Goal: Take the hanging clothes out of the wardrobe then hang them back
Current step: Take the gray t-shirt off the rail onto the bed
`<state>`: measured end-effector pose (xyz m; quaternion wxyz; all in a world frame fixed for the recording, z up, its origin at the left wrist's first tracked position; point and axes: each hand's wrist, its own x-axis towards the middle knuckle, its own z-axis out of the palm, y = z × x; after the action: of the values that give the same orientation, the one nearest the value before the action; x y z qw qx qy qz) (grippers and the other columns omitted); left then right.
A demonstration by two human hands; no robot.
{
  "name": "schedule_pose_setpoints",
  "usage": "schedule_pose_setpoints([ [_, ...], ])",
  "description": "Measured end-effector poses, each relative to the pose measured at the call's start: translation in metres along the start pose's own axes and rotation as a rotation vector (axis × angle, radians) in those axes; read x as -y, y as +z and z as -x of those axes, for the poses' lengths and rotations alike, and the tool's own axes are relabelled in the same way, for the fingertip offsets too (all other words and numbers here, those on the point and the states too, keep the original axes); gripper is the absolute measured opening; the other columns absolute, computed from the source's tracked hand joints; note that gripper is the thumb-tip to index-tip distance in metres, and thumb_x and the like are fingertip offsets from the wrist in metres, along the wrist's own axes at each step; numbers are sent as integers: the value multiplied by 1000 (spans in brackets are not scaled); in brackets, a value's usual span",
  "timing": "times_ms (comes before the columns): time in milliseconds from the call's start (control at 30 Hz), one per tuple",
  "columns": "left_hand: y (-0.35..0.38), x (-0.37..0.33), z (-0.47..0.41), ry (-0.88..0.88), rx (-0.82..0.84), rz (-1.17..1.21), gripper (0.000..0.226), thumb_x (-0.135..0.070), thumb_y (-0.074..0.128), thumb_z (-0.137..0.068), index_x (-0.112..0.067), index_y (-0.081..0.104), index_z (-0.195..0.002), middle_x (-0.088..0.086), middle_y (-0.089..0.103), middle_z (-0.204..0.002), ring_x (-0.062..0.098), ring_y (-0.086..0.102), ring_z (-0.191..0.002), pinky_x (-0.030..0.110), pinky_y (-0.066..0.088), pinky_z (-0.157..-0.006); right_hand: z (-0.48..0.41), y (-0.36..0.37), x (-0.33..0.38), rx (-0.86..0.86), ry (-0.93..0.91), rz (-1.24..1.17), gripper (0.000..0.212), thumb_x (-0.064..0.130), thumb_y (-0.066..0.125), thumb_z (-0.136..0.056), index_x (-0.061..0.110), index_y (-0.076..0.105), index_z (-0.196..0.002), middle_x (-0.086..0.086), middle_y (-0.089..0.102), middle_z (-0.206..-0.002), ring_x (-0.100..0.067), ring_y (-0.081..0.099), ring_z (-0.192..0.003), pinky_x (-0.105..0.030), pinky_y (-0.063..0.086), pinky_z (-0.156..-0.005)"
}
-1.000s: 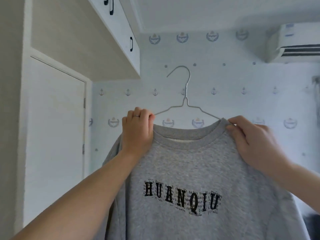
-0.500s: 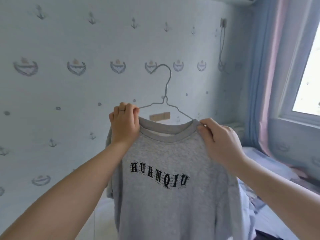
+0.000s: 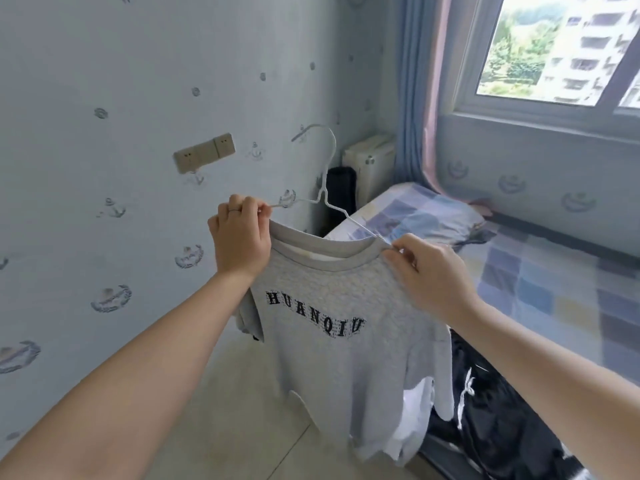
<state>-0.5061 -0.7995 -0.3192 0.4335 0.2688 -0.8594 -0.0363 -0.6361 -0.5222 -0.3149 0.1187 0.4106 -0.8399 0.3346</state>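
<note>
A grey sweatshirt with black lettering hangs on a thin white wire hanger, held up in the air in front of me. My left hand grips the left shoulder of the sweatshirt together with the hanger's arm. My right hand pinches the right shoulder at the collar, where the hanger wire enters the cloth. The hanger's hook points up and left, free of any rail. The wardrobe is out of view.
A bed with a checked cover stands at the right under a window. Dark clothes lie on its near end. A wallpapered wall with a socket plate is at the left, pale floor below.
The view has swung right and down, from the cupboards to the bed and window. Both hands keep their hold, and the sweatshirt on its hanger has travelled with them toward the bed.
</note>
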Motion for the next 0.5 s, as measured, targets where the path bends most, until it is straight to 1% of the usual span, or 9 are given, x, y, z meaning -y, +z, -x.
schedule_pose_setpoints([
  [67,28,1,-7,7,50,33,20,-26,47,-100,-10,60,-98,12,55,-102,36,51,-94,44,35,-80,-5,12,-16,-1,32,25,20,44,56,-95,27,62,-87,18,55,-68,-16,56,-67,-32,44,-61],
  [133,55,-1,-15,33,81,66,18,-25,48,-100,-11,59,-98,12,55,-102,36,51,-93,44,36,-79,-10,20,-33,0,66,41,20,42,56,-96,26,62,-86,16,57,-71,-14,55,-66,-31,44,-58],
  [233,93,-7,-26,83,110,110,21,-28,46,-101,-12,59,-98,10,55,-103,35,51,-92,43,38,-77,-20,30,-62,-2,143,53,19,39,57,-97,23,64,-88,13,60,-77,-15,54,-69,-31,45,-57],
  [300,119,-13,-35,103,124,134,21,-28,46,-101,-11,59,-97,10,56,-103,34,50,-91,42,38,-75,-29,37,-82,-18,166,58,16,34,58,-97,22,65,-89,13,59,-78,-15,52,-69,-30,42,-56],
  [400,165,-20,-50,120,158,184,25,-31,43,-101,-12,60,-98,9,58,-103,34,53,-90,43,40,-78,-49,48,-115,-57,198,49,10,28,62,-95,21,66,-89,16,55,-79,-13,49,-69,-28,35,-56],
  [433,183,-22,-58,122,175,196,27,-32,41,-101,-13,60,-98,9,58,-103,34,54,-92,44,41,-80,-58,51,-129,-69,208,45,9,27,63,-95,21,67,-89,17,55,-79,-12,48,-69,-28,35,-57],
  [500,206,-26,-66,119,193,215,27,-33,41,-101,-13,60,-98,8,59,-102,34,56,-93,44,41,-80,-71,58,-149,-73,225,32,9,27,63,-95,21,67,-91,17,55,-82,-13,50,-72,-29,39,-57],
])
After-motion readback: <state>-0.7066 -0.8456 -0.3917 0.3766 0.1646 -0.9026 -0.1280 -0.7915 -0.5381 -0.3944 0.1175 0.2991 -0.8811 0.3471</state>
